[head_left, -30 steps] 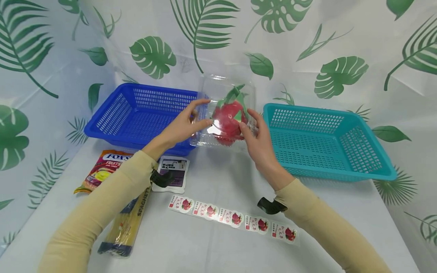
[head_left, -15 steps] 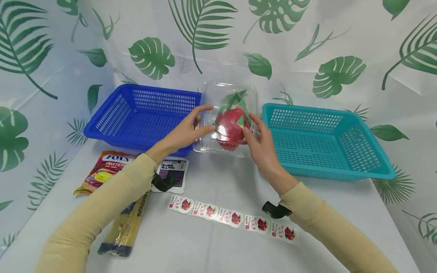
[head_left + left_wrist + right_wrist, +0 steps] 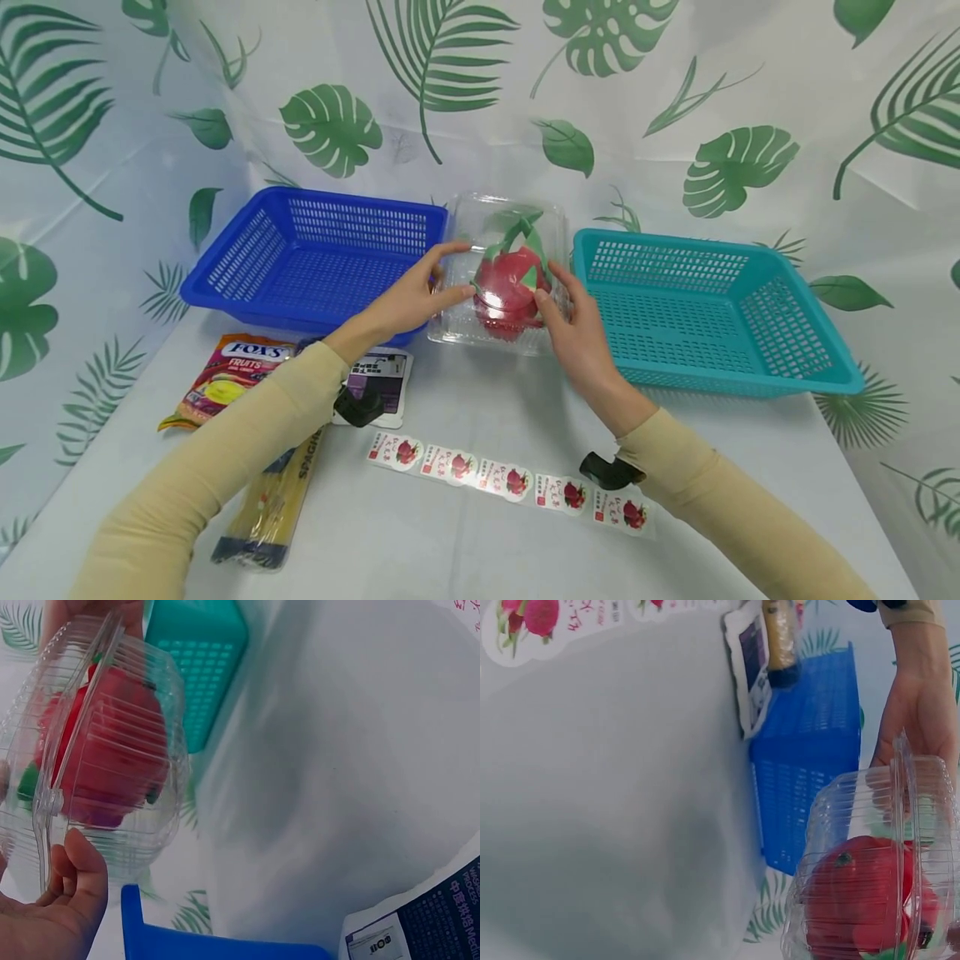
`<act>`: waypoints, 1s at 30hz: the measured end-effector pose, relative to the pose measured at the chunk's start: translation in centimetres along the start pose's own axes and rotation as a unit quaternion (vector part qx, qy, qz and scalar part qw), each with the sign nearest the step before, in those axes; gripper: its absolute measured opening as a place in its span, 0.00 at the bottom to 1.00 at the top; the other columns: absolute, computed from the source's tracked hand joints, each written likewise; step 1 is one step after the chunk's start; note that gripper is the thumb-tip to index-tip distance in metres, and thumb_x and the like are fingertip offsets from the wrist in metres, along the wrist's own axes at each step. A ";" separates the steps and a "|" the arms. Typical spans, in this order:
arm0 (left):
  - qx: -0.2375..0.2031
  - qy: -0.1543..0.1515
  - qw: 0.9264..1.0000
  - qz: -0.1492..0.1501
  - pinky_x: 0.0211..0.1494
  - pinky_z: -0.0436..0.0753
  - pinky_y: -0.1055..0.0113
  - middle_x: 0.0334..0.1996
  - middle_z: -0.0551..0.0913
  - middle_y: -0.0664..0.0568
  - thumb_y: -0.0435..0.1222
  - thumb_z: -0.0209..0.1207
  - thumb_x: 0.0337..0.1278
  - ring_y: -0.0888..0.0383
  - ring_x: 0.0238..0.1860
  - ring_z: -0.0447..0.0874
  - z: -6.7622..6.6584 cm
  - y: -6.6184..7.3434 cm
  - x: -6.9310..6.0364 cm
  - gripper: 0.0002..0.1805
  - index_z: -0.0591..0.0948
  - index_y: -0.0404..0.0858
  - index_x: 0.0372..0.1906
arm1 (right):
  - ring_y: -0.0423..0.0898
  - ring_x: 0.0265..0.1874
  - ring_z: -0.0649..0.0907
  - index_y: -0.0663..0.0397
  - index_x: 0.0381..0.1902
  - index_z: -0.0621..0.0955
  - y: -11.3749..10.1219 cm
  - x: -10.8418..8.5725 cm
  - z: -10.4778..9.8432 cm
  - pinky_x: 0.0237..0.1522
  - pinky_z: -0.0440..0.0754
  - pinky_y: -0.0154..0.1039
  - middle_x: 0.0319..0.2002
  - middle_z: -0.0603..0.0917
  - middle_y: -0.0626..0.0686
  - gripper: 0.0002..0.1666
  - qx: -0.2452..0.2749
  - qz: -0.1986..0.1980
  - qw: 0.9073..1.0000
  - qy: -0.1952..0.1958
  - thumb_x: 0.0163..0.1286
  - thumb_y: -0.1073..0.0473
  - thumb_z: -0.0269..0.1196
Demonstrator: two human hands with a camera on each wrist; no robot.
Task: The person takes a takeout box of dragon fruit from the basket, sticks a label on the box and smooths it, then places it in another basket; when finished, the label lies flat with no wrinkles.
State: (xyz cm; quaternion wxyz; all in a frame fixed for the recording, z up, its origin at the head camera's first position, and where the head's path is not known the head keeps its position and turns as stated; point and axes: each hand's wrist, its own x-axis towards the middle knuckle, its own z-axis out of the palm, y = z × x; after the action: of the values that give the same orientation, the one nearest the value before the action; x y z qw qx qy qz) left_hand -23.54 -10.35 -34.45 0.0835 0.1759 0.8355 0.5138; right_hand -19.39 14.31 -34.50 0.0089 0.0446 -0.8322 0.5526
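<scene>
Slightly nearer now, the clear plastic clamshell box around a green-leaved red fruit is between the blue plastic basket, left, and teal plastic basket, right — left hand and right hand gripping opposite sides, probably for steadiness.

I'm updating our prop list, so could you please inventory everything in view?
Clear container: 1, transparent, held between the baskets
Fruit: 1, red with green leaves, inside the container
Blue basket: 1, blue, back left
Teal basket: 1, teal, back right
Sticker strip: 1, white with red fruit prints, front centre
Candy bag: 1, red and orange, left
Spaghetti pack: 1, yellow and dark blue, partly behind left sleeve
Pouch: 1, white and dark purple, before the blue basket
Table: 1, white, underneath
Backdrop: white with green leaves, behind
Wrist devices: 2, black, at the wrists
Sleeves: 2, beige, both forearms
Left grip: 1, bare, container's left
Right grip: 1, bare, container's right
</scene>
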 end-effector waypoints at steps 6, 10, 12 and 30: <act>0.000 -0.001 1.000 -0.002 0.32 0.71 0.63 0.37 0.66 0.46 0.50 0.59 0.65 0.52 0.31 0.67 0.2 -0.2 -0.2 0.34 0.60 0.57 0.73 | 0.48 0.75 0.52 0.34 0.76 0.60 0.4 0.1 0.1 0.68 0.64 0.56 0.75 0.55 0.45 0.36 0.000 0.010 1.000 0.004 0.74 0.43 0.56; -0.007 -0.005 1.000 -0.003 0.32 0.72 0.63 0.35 0.65 0.47 0.50 0.59 0.65 0.52 0.29 0.67 0.3 -0.4 -0.2 0.35 0.60 0.56 0.73 | 0.48 0.74 0.52 0.36 0.76 0.60 0.9 0.2 0.3 0.68 0.63 0.57 0.75 0.56 0.46 0.36 0.000 0.008 1.000 0.005 0.74 0.44 0.56; -0.004 -0.007 1.000 -0.004 0.32 0.71 0.63 0.35 0.65 0.47 0.50 0.60 0.65 0.52 0.30 0.67 0.4 -0.5 -0.2 0.35 0.60 0.56 0.73 | 0.48 0.74 0.53 0.37 0.76 0.60 1.0 0.1 0.3 0.68 0.64 0.56 0.75 0.57 0.46 0.36 0.002 0.009 1.000 0.005 0.74 0.45 0.56; 0.008 -0.016 1.000 0.002 0.30 0.75 0.61 0.31 0.67 0.47 0.48 0.61 0.65 0.52 0.26 0.69 0.5 -0.4 0.0 0.36 0.60 0.53 0.74 | 0.49 0.74 0.54 0.38 0.76 0.60 1.1 -0.1 0.4 0.66 0.67 0.55 0.75 0.57 0.49 0.35 0.003 0.020 1.000 0.003 0.75 0.47 0.56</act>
State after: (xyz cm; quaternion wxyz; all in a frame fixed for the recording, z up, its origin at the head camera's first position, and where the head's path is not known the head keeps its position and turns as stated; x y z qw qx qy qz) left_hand -23.40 -10.08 -35.04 0.0948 0.1868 0.8375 0.5047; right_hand -19.36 14.36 -35.70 0.0003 0.0268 -0.8311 0.5554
